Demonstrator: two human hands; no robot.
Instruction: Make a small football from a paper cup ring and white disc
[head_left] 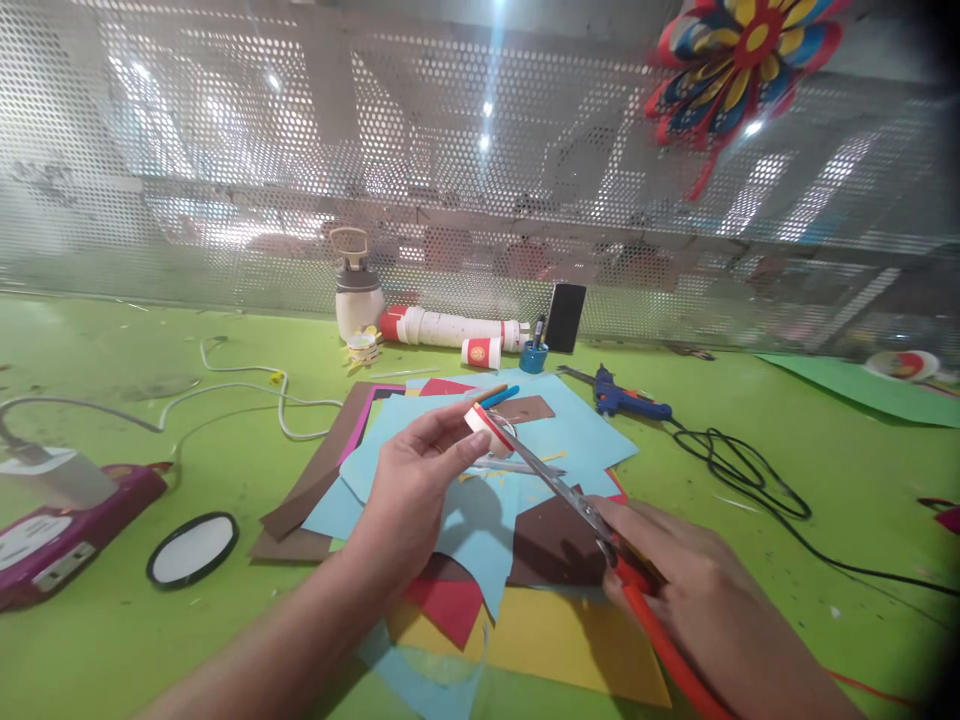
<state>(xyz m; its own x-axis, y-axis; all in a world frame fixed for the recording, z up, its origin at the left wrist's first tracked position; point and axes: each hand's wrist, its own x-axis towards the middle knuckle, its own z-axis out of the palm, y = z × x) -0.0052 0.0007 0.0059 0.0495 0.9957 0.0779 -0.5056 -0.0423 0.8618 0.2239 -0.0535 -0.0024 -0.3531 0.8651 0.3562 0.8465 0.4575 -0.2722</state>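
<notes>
Between the thumb and fingers of my left hand (416,470) is a small white paper-cup piece (478,424) with a red rim. My right hand (667,570) grips red-handled scissors (555,480). The tips of their blades meet the cup piece's right side; whether they bite into it I cannot tell. Just behind the piece show a blue marker-like stick (501,397) and an orange-tipped one; how they are supported is hidden. Under both hands lie overlapping sheets, with light blue paper (480,520) on top and dark brown paper (559,540) and yellow paper (555,640) beneath.
At the back stand a spray bottle (358,300), a white tube (457,328), a red paper cup (481,353), a blue pen pot (533,357) and a phone (565,317). A blue glue gun (630,396) trails its black cord rightward. A power strip (112,510) lies at left.
</notes>
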